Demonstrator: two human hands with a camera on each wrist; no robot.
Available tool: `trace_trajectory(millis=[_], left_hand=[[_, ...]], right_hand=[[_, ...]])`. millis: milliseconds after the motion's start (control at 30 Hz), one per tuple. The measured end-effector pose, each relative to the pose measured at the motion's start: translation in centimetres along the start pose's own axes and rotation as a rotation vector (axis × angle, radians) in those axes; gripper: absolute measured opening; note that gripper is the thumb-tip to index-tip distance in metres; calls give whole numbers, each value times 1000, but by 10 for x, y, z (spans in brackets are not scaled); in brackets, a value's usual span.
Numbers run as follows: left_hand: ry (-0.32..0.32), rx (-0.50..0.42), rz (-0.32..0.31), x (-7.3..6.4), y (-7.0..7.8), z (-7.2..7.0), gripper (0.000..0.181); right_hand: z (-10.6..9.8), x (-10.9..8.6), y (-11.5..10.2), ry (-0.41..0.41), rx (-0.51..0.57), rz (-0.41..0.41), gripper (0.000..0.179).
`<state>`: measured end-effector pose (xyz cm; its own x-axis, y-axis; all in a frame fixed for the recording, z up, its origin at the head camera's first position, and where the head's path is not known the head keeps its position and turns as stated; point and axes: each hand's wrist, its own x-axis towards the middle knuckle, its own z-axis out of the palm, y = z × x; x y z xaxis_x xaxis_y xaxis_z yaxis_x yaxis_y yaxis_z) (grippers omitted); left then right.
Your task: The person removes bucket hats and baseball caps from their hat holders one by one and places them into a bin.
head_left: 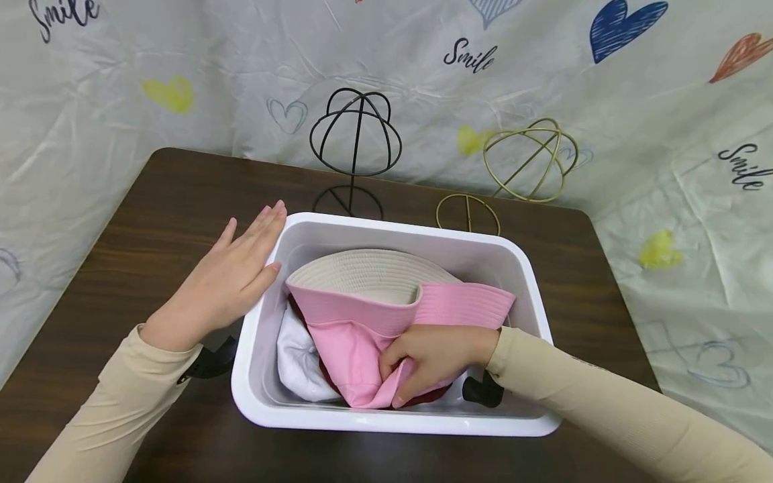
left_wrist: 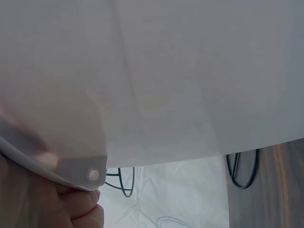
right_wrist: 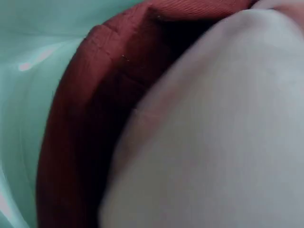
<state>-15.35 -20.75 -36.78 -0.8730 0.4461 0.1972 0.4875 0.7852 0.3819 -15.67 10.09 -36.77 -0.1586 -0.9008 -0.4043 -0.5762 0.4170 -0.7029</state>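
Note:
A pink bucket hat [head_left: 356, 349] with a pale cream lining [head_left: 374, 272] lies in a white plastic bin [head_left: 392, 421]. My right hand [head_left: 437, 355] reaches into the bin and pinches a fold of the hat's crown between thumb and fingers. Beneath it lie a dark red fabric item [right_wrist: 71, 123], largely hidden, and a white cloth item [head_left: 297, 359] on the left. My left hand [head_left: 232, 272] rests with straight fingers on the bin's left rim; only part of the hand [left_wrist: 78, 204] shows in the left wrist view, beside the bin wall [left_wrist: 166, 85].
Behind the bin stands a black wire stand [head_left: 355, 134] with a domed top. To its right, a gold wire stand [head_left: 531, 161] leans at an angle. The brown wooden table [head_left: 151, 268] is backed by a white curtain [head_left: 241, 54] printed with hearts and words.

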Motion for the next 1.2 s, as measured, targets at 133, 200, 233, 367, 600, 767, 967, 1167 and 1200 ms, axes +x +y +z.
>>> trace_trajectory(millis=[133,200,233,367,600,767,967,1167,1200], left_hand=[[-10,37,-1,0,2,-3,64],[-19,74,4,2,3,-5,63],[-27,94,5,3,3,-6,63],[-68,191,20,8,7,-15,64],[-101,104,358,14,40,-35,60],[-354,34,607,13,88,-37,53],[-688,225,561,26,130,-18,60],[-836,305,434,46,139,0,69],[-847,306,398,48,138,3,70]], right_hand=[[-2,-2,-5,-43,-22,32,18],[-4,-5,-10,-35,-22,44,20],[-6,-8,-13,-20,-29,57,21],[-14,-20,-26,64,-112,69,24],[-18,-46,-41,132,-208,14,15],[-14,-59,-48,11,-261,12,21],[-16,-67,-48,-27,-261,44,32],[-28,-69,-47,205,-348,202,37],[-29,-68,-47,205,-360,255,41]])
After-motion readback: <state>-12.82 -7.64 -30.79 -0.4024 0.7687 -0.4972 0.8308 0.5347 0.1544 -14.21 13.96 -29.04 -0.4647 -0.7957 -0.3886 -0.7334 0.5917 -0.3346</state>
